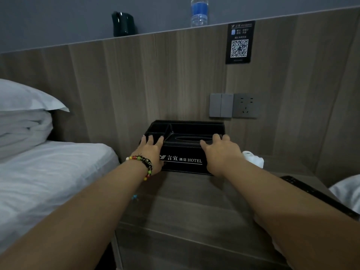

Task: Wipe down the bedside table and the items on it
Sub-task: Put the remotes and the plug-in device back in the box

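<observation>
A black tissue box organiser [184, 147] stands at the far edge of the wood-grain table [194, 207], its back against the panelled headboard wall [155, 78]. Both arms reach forward to it. The left hand [151, 152] lies against the organiser's left front corner, fingers [150, 138] spread and hooked over the top rim beside the open compartments. The right hand [220, 152] covers the right front corner, fingers [216, 137] spread flat over the lid next to the oval tissue slot. Neither hand closes around anything; both press open-palmed on the box. A string of coloured beads [145, 162] circles the left wrist.

The front face of the organiser carries a white logo and the lettering "言宜 酒店 HOTEL".

Just right of the organiser, partly hidden behind the right forearm, sits a small white object [255, 159], not identifiable. A black remote control [319, 195] lies along the table's right edge. White bedding [39, 182] and a pillow [25, 96] adjoin the table's left edge; further white fabric [346, 191] shows at the right.

On the wall above the table are a grey double switch [221, 105] and a socket [245, 105]. Higher up hangs a black card with a QR code [239, 42]; its small text is unreadable. On the ledge above stand a dark kettle [123, 24] and a water bottle [199, 11] with a blue label.
</observation>
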The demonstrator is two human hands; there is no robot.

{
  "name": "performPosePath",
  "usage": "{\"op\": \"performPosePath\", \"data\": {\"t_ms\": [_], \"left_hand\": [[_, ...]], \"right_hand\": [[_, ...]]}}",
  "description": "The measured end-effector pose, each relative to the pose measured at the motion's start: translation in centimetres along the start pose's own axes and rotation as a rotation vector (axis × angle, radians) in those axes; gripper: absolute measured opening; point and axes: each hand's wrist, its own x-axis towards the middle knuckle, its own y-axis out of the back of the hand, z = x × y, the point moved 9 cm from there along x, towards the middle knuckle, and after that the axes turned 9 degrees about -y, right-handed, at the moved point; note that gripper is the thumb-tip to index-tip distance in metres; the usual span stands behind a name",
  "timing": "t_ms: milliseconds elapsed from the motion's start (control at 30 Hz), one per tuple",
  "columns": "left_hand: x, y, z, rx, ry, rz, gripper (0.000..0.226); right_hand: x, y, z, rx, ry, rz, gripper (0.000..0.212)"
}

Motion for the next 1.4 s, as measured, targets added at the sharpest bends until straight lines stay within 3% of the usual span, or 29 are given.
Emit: {"op": "performPosePath", "data": {"t_ms": [600, 833, 1033, 1233, 1400], "left_hand": [[3.1, -0.6, -1.1, -0.054, -0.047, -0.032, 0.098], [2.7, 0.0, 0.4, -0.078, -0.085, -0.093, 0.085], [3.5, 2.1, 1.1, -0.237, -0.059, -0.098, 0.058], [4.7, 1.6, 2.0, -0.254, -0.033, -0.174, 0.083], [5.0, 1.4, 2.2, -0.204, -0.053, -0.138, 0.079]], "right_hand": [[2.5, -0.5, 0.3, -0.056, 0.004, 0.018, 0.07], [2.4, 0.5, 1.6, -0.061, 0.034, -0.015, 0.055], [1.7, 0.8, 2.2, -0.177, 0.052, 0.057, 0.048], [3.8, 1.1, 3.2, -0.204, -0.002, 0.157, 0.035], [3.8, 1.5, 3.9, -0.144, -0.021, 0.169, 0.034]]}}
